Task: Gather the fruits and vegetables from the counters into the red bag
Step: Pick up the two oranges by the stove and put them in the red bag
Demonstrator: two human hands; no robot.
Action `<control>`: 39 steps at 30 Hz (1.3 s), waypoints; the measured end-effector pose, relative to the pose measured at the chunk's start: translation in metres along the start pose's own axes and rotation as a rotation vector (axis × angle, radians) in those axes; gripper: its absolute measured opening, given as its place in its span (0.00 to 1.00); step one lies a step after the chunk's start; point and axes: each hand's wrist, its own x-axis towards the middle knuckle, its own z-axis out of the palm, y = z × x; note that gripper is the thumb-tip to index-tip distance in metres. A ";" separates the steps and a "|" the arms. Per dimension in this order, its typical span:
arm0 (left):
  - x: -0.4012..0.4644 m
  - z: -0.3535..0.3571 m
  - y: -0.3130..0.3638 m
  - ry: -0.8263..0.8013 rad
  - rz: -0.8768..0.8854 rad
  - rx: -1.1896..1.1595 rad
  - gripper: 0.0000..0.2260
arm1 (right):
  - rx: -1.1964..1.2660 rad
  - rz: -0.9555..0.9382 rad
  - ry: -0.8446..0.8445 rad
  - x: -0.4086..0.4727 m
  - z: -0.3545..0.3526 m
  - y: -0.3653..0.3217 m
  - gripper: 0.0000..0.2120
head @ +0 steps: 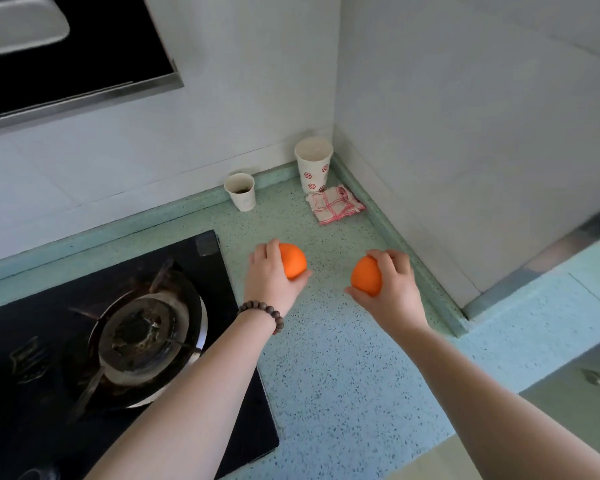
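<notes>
Two oranges are held over the speckled green counter (326, 358). My left hand (269, 275), with a bead bracelet on its wrist, grips the left orange (293, 259) from its left side. My right hand (395, 285) is wrapped around the right orange (365, 276), fingers over its top and thumb beneath. The two fruits are apart, roughly a hand's width between them. No red bag is in view.
A black gas hob (129, 341) with a burner lies at the left, under a range hood (66, 57). In the back corner stand a small paper cup (241, 192), a taller patterned cup (314, 164) and a folded pink-checked cloth (335, 204). Walls close off the back and right.
</notes>
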 end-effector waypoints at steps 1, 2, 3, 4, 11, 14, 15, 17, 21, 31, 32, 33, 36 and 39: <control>-0.005 0.001 0.006 -0.002 0.024 -0.011 0.35 | -0.002 0.010 0.027 -0.007 -0.005 0.001 0.34; -0.011 0.003 0.012 -0.008 0.051 -0.023 0.35 | -0.006 0.020 0.055 -0.014 -0.009 0.002 0.34; -0.017 0.007 0.019 -0.021 0.082 -0.038 0.35 | -0.008 0.034 0.082 -0.022 -0.014 0.005 0.34; -0.024 0.011 0.025 -0.038 0.114 -0.055 0.35 | -0.009 0.051 0.107 -0.031 -0.019 0.009 0.33; -0.074 0.054 0.080 -0.204 0.326 -0.139 0.35 | -0.030 0.244 0.289 -0.104 -0.057 0.053 0.34; -0.099 0.070 0.111 -0.283 0.418 -0.158 0.35 | -0.035 0.336 0.370 -0.139 -0.077 0.074 0.34; -0.107 0.074 0.121 -0.307 0.445 -0.164 0.36 | -0.034 0.369 0.396 -0.151 -0.084 0.081 0.34; -0.124 0.083 0.144 -0.356 0.507 -0.176 0.35 | -0.037 0.432 0.446 -0.174 -0.099 0.093 0.33; -0.157 0.101 0.190 -0.441 0.631 -0.212 0.34 | -0.049 0.562 0.538 -0.220 -0.130 0.118 0.33; -0.240 0.151 0.309 -0.573 0.814 -0.219 0.36 | -0.069 0.733 0.746 -0.314 -0.217 0.194 0.33; -0.248 0.157 0.322 -0.578 0.825 -0.218 0.36 | -0.061 0.744 0.759 -0.321 -0.227 0.205 0.33; -0.257 0.163 0.335 -0.581 0.837 -0.215 0.36 | -0.052 0.754 0.770 -0.326 -0.238 0.216 0.33; -0.281 0.181 0.381 -0.581 0.873 -0.198 0.36 | -0.040 0.759 0.798 -0.340 -0.273 0.252 0.32; -0.302 0.198 0.432 -0.570 0.877 -0.205 0.36 | -0.038 0.737 0.814 -0.352 -0.313 0.287 0.33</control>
